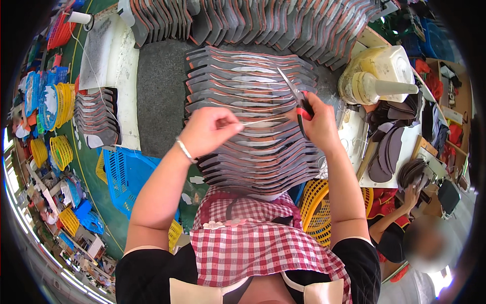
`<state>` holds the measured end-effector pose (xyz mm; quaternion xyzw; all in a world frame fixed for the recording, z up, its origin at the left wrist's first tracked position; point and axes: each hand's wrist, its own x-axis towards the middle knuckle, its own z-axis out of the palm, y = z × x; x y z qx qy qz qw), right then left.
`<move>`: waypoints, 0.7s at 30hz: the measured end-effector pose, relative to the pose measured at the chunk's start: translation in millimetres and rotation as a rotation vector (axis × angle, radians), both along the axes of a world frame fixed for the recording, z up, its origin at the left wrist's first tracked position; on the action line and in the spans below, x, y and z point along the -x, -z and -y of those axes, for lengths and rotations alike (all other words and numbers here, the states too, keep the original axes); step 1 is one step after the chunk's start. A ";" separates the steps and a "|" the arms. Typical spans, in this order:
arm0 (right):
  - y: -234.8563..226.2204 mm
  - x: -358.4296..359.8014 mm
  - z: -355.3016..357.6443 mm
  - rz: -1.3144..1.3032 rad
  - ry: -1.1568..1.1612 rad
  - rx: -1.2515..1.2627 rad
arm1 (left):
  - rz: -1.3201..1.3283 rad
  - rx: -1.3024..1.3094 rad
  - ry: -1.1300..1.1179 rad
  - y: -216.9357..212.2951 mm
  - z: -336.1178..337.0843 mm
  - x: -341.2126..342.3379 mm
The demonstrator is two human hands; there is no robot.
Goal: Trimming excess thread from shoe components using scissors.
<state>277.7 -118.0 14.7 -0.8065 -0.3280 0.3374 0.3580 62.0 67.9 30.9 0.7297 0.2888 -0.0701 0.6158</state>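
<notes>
My left hand (210,131) is closed in a pinch on one end of a thin pale thread (264,121). Stretched taut, the thread runs rightward to the fingers of my right hand (321,124). That hand grips scissors (298,96) with red and black handles, their blades pointing up and away to the left. Beneath both hands lies a long row of overlapping curved grey pieces (248,175) with orange edges, which look like shoe parts. Whether the thread is fixed to anything at its right end is hidden by my fingers.
More grey pieces (253,23) line the far side, with a small stack (96,119) at left. A glue-stained container (379,66) and dark curved pieces (386,154) sit at right. Blue (121,177) and yellow baskets (315,205) stand below. A co-worker's hand (412,195) is at far right.
</notes>
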 end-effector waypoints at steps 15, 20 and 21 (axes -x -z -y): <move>35.2 -24.6 -0.2 0.520 -0.439 -0.014 | -0.317 -0.444 0.093 11.0 -43.2 -0.5; 12.7 -28.4 -10.0 0.696 -0.384 0.028 | -0.605 -0.608 0.234 8.2 -50.3 -14.9; 5.0 -23.7 -13.2 0.695 -0.388 0.024 | -0.608 -0.608 0.229 8.3 -53.0 -13.2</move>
